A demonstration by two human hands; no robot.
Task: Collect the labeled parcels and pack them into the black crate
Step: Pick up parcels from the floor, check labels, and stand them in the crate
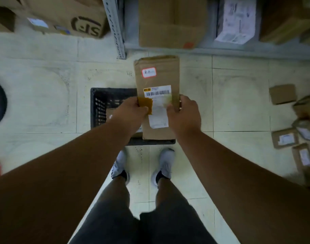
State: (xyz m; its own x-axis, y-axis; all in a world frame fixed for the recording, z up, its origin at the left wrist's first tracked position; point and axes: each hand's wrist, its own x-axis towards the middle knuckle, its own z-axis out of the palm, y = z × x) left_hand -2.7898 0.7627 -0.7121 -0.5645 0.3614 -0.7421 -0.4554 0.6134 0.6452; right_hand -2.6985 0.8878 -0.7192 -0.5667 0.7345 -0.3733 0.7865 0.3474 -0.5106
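You hold the long cardboard parcel above the black crate on the floor, your left hand and right hand each gripping one long side near its lower half, fingers curled around the edges and thumbs pressing on the labelled face. The parcel looks longer than the part of the crate that shows, so if you lower it flat it may catch on the rim. Because both hands hold the near end, the far end could also tip down and slip from you.
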